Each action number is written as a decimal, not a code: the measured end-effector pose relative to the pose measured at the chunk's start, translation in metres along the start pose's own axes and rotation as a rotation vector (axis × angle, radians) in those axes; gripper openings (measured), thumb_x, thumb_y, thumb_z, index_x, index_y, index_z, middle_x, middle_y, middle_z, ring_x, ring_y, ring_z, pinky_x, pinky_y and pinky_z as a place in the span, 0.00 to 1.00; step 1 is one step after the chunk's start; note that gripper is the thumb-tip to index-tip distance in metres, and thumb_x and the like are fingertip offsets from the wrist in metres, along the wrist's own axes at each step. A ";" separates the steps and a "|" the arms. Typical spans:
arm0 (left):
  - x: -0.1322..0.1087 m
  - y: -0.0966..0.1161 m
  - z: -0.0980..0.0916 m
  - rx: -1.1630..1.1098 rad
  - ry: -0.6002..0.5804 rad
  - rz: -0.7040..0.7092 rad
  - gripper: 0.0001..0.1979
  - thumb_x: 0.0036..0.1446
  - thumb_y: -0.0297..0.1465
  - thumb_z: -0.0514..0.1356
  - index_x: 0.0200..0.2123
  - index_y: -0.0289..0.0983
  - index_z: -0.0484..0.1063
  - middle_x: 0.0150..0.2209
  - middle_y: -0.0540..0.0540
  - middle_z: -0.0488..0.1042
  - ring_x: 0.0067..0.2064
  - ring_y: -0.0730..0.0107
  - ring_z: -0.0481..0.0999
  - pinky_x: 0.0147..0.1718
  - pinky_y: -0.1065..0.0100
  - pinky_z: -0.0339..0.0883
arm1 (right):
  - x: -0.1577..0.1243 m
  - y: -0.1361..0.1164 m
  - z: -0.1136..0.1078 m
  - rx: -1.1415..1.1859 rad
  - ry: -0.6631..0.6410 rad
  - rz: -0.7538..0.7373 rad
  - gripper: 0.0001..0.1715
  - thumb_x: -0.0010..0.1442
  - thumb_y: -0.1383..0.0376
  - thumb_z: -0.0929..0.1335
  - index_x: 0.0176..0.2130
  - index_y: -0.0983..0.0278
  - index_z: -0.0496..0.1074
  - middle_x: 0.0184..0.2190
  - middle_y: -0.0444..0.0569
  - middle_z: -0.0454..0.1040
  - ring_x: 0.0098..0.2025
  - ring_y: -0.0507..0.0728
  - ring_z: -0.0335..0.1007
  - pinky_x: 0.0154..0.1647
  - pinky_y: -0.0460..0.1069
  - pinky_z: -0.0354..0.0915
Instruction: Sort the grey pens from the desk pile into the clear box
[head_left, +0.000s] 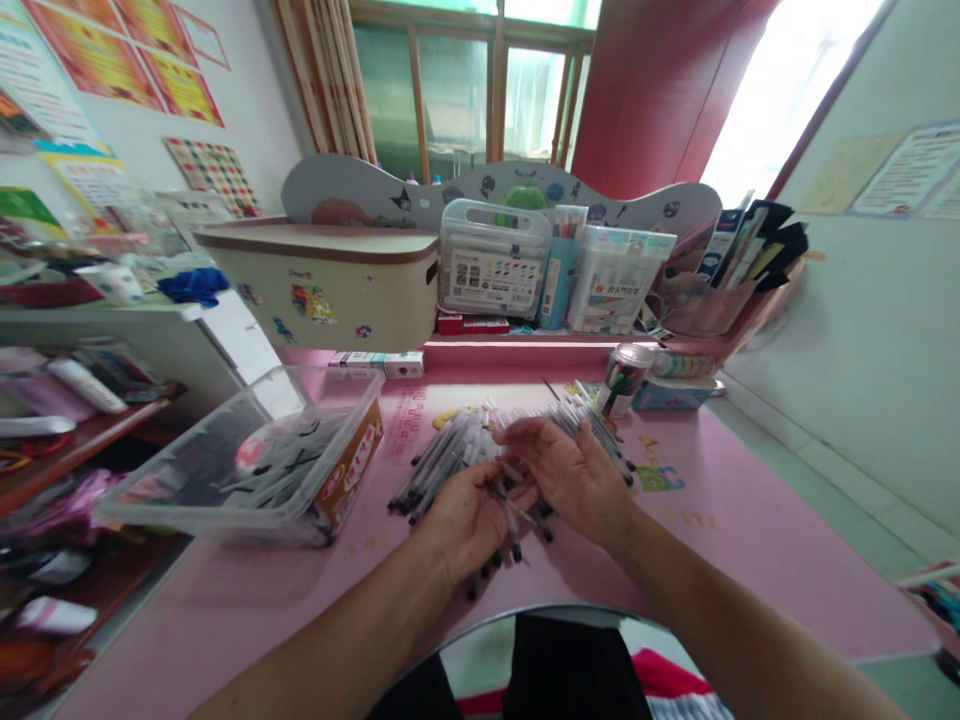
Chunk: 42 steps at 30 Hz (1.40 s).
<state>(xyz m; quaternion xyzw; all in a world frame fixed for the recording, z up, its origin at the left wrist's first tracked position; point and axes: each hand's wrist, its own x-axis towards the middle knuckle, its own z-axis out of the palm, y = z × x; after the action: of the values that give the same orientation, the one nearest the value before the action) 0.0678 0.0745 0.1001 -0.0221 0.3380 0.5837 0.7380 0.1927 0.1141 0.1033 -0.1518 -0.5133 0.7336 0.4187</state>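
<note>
A heap of clear-barrelled pens [442,465] with black ends lies spread on the pink desk in front of me. My left hand [472,512] is closed around a few pens [514,530], whose black ends stick out toward me below the fingers. Close beside it, my right hand [574,478] is cupped over the heap, thumb apart and fingers reaching toward the left hand. Its lower fingers are near the held pens; whether they touch is hard to make out. More pens [615,450] fan out behind the right hand, partly hidden by it.
A clear plastic bin [225,520] with pens or similar sticks stands left. A jar of pens [626,380] and a blue box [675,395] sit at the back right. The shelf behind carries a cream storage box [345,290], marker cases [495,265] and a pink basket [705,305].
</note>
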 end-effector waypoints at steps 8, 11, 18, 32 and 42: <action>-0.015 0.029 0.006 0.116 0.031 0.145 0.09 0.62 0.22 0.52 0.33 0.29 0.71 0.30 0.41 0.73 0.27 0.72 0.75 0.19 0.76 0.69 | 0.010 -0.004 -0.026 -0.449 0.243 -0.166 0.24 0.67 0.48 0.57 0.40 0.61 0.72 0.39 0.51 0.74 0.44 0.59 0.69 0.49 0.55 0.64; -0.036 0.048 0.012 0.187 -0.063 0.284 0.11 0.63 0.23 0.51 0.30 0.30 0.70 0.26 0.46 0.68 0.21 0.79 0.67 0.13 0.81 0.57 | 0.013 -0.004 -0.036 -1.018 0.248 -0.161 0.09 0.62 0.62 0.64 0.37 0.63 0.72 0.35 0.49 0.72 0.40 0.57 0.68 0.45 0.52 0.62; -0.091 0.095 0.017 0.433 -0.197 0.734 0.12 0.64 0.26 0.51 0.32 0.33 0.73 0.26 0.48 0.67 0.20 0.81 0.62 0.15 0.81 0.57 | 0.013 0.001 -0.038 -1.858 0.154 0.014 0.09 0.61 0.64 0.67 0.35 0.65 0.76 0.37 0.54 0.72 0.43 0.61 0.67 0.46 0.53 0.59; -0.082 0.206 -0.039 1.760 0.563 0.865 0.14 0.58 0.35 0.60 0.46 0.35 0.69 0.32 0.51 0.75 0.35 0.67 0.73 0.41 0.65 0.63 | 0.009 0.010 -0.033 -2.008 0.146 0.034 0.08 0.60 0.66 0.66 0.35 0.66 0.75 0.37 0.61 0.74 0.43 0.67 0.67 0.45 0.57 0.59; -0.086 0.184 -0.025 1.997 0.565 1.079 0.19 0.62 0.32 0.52 0.54 0.32 0.68 0.55 0.38 0.72 0.56 0.54 0.70 0.58 0.53 0.58 | 0.012 0.013 -0.035 -1.988 0.187 0.054 0.08 0.57 0.69 0.65 0.33 0.68 0.76 0.35 0.61 0.75 0.42 0.66 0.69 0.43 0.56 0.59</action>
<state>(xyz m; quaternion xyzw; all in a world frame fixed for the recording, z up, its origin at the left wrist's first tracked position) -0.1131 0.0491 0.1924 0.5850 0.7643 0.2710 -0.0172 0.2017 0.1437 0.0792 -0.5020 -0.8553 -0.0349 0.1233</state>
